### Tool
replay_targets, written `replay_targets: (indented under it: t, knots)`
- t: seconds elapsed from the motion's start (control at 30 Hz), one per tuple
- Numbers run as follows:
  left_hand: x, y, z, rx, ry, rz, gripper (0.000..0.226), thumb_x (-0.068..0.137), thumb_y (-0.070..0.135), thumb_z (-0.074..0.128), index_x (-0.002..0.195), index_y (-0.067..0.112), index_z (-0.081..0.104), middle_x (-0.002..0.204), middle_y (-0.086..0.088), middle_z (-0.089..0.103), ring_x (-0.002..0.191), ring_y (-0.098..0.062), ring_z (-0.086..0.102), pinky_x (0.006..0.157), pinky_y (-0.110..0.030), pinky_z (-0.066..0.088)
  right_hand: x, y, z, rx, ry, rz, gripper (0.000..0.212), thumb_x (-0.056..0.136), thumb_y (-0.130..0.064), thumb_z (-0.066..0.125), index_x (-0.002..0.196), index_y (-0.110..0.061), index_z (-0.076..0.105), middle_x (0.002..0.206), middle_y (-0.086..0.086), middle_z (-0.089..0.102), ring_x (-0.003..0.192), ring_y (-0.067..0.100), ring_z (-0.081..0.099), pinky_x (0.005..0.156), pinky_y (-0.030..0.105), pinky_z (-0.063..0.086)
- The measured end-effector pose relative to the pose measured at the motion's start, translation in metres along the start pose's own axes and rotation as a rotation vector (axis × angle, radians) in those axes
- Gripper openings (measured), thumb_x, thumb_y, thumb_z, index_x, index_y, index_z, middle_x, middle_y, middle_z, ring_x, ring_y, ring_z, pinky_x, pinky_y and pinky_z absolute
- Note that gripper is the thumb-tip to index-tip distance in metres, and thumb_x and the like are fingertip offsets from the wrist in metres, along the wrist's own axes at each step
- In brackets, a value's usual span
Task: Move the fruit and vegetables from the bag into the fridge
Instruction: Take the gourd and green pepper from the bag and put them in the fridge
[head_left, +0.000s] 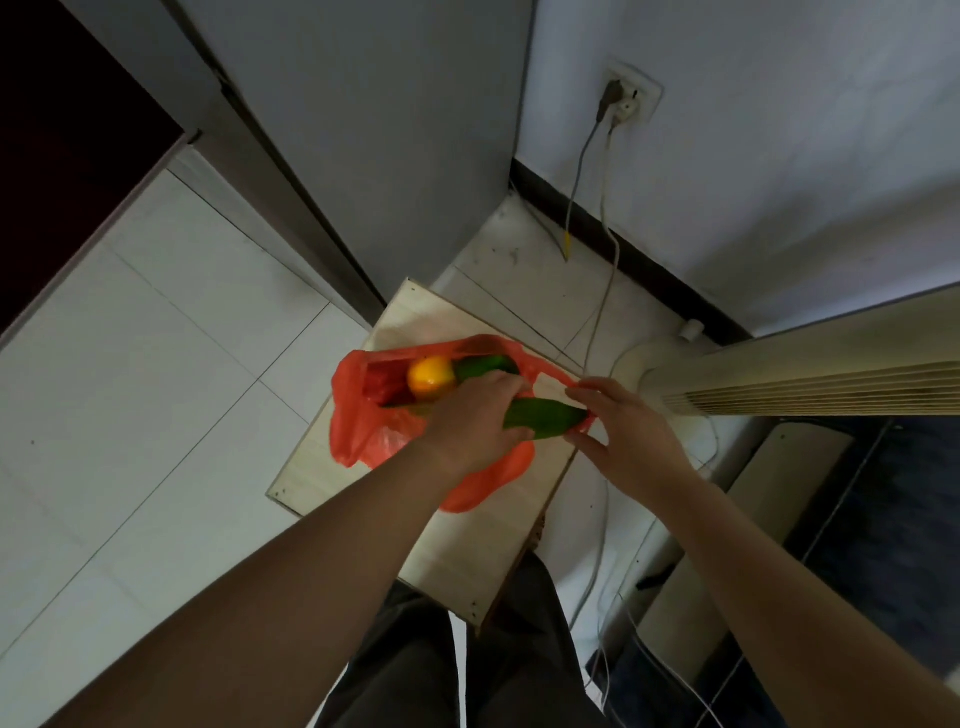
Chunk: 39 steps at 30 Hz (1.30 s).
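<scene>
Cucumber (545, 418) — left hand (470, 428) grips.

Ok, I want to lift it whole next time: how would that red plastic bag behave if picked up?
Probably floppy: the red plastic bag is thin and crumpled, slumped on the small wooden table. It would likely sag toward the orange end. Its mouth may close once the right hand lets go of the rim.

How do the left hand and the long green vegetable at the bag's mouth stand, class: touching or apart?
Touching. The head view shows the left hand with its fingers curled round the green vegetable above the red bag.
</scene>
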<state>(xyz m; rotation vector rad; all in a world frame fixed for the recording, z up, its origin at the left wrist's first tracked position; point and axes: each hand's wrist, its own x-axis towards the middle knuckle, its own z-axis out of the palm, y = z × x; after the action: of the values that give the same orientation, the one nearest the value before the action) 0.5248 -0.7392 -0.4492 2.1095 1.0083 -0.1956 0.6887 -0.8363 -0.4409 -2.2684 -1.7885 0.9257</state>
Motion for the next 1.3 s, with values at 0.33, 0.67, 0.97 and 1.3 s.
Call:
replay_targets:
  t: [0.33, 0.67, 0.97, 1.3]
  knots:
    - [0.005, 0.002, -0.003, 0.064, -0.055, 0.024, 0.052, 0.079, 0.030, 0.070, 0.127, 0.024, 0.049, 0.119, 0.003, 0.052, 0.107, -0.014, 0.052, 0.085, -0.027, 0.046, -0.007, -0.001, 0.003, 0.198, 0.197, -0.087, 0.026, 0.086, -0.024, 0.063, 0.112, -0.018, 0.065, 0.107, -0.002, 0.065, 0.093, 0.015, 0.061, 0.074, 0.023, 0.048]
    - [-0.031, -0.016, -0.049, 0.063, 0.085, -0.056, 0.056, 0.077, 0.033, 0.072, 0.127, 0.027, 0.047, 0.123, 0.001, 0.050, 0.108, -0.016, 0.049, 0.086, -0.028, 0.045, 0.001, -0.019, -0.021, 0.195, 0.322, -0.099, 0.022, 0.080, -0.006, 0.068, 0.100, -0.013, 0.071, 0.091, 0.003, 0.071, 0.085, 0.021, 0.066, 0.072, 0.023, 0.045]
    - [-0.080, -0.005, -0.122, -0.275, 0.399, -0.189, 0.050, 0.076, 0.028, 0.074, 0.120, 0.022, 0.052, 0.119, 0.002, 0.056, 0.105, -0.015, 0.057, 0.088, -0.035, 0.051, 0.001, -0.070, -0.044, 0.218, 0.165, -0.145, 0.040, 0.085, -0.031, 0.063, 0.124, -0.021, 0.056, 0.126, -0.001, 0.055, 0.116, 0.016, 0.050, 0.090, 0.023, 0.036]
    - [-0.100, 0.050, -0.181, -0.524, 0.579, 0.051, 0.032, 0.078, 0.025, 0.072, 0.103, 0.036, 0.054, 0.097, 0.018, 0.062, 0.085, 0.006, 0.058, 0.074, -0.011, 0.046, -0.001, -0.135, -0.064, 0.472, 0.173, -0.105, 0.065, 0.071, -0.037, 0.076, 0.128, -0.023, 0.048, 0.115, -0.005, 0.058, 0.100, 0.012, 0.056, 0.078, 0.026, 0.043]
